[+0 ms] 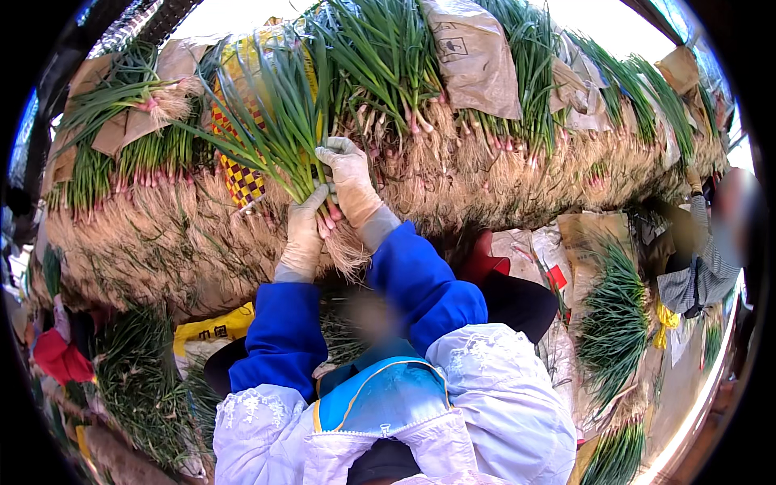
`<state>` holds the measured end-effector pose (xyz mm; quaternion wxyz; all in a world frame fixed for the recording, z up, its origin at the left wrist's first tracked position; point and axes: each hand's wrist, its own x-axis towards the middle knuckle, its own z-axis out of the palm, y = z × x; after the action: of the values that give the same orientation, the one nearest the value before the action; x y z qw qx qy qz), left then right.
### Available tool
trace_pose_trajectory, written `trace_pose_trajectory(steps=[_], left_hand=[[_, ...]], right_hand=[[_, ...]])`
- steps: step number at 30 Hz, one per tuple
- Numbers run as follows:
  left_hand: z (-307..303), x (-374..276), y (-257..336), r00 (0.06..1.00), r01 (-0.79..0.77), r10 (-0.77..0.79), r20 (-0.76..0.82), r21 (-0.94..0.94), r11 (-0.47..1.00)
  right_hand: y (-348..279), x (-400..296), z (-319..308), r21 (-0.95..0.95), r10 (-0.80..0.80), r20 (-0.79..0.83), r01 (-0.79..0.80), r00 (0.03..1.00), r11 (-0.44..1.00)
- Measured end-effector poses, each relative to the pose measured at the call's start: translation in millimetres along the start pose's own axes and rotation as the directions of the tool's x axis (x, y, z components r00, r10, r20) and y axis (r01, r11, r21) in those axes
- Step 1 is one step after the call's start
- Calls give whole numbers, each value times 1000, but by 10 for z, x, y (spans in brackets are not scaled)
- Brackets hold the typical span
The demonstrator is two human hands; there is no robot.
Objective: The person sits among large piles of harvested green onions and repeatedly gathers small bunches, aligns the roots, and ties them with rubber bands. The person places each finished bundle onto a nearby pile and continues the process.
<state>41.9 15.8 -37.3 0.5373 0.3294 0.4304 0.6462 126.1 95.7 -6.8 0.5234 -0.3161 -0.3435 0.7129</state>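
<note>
My left hand (305, 233), in a pale glove, grips a bunch of green onions (285, 145) low on the stems. My right hand (348, 173), gloved too, is at the same bunch from the right, its bent fingers among the stems and lower leaves. The leaves fan up and to the left, while the pinkish bulbs and stringy roots (347, 245) hang below my hands. Behind the bunch lies a yellow bag with a checkered pattern (244, 185), on a long heap of green onions (473, 176) with their roots facing me.
Brown paper sheets (476, 60) cover parts of the heap. Loose green leaves (136, 376) lie at lower left, near a yellow bag bearing writing (215, 327). More onion bunches (612, 327) lie on the ground at right. A co-worker in a checked sleeve (700, 273) sits at far right.
</note>
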Motion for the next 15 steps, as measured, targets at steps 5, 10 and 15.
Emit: trace_pose_trajectory(steps=[5, 10, 15], left_hand=[[91, 8, 102, 1000, -8, 9, -10, 68, 998], [77, 140, 277, 988, -155, 151, -42, -107, 982], [-34, 398, 486, 992, -103, 119, 43, -275, 956]], right_hand=[[50, 44, -164, 289, 171, 9, -167, 985, 943], [-218, -326, -781, -77, 301, 580, -317, 757, 945], [-617, -783, -1437, -768, 753, 508, 617, 419, 175]])
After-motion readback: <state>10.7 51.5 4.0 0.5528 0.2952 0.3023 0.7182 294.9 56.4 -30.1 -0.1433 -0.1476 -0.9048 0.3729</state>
